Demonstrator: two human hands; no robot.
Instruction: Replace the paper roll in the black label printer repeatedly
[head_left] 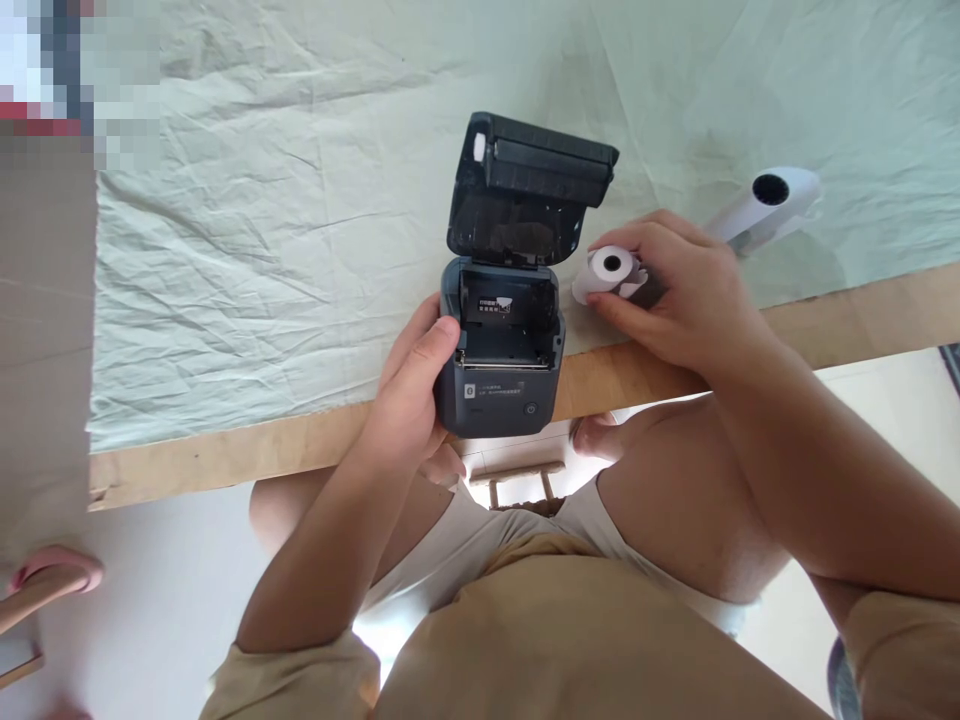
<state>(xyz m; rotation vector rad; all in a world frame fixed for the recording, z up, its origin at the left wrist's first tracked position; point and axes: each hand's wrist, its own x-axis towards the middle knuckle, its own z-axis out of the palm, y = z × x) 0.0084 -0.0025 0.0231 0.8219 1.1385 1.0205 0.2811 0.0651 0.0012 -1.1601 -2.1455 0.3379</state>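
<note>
A dark portable printer [498, 390] is held over the table's front edge, its black lid [517, 190] swung up and its paper bay showing no roll inside. My left hand [412, 385] is closed round the printer's left side, the thumb on its rim. Just right of the printer, my right hand [679, 290] grips a small white paper roll [600, 275] between thumb and fingers, the dark core facing up. The roll is apart from the printer, close to the cloth.
A larger white roll [772, 210] with a dark core lies behind my right hand on the pale green cloth [300, 200]. The wooden table edge [240, 450] runs across in front of my legs. A pinkish curved object [64, 565] is at the lower left.
</note>
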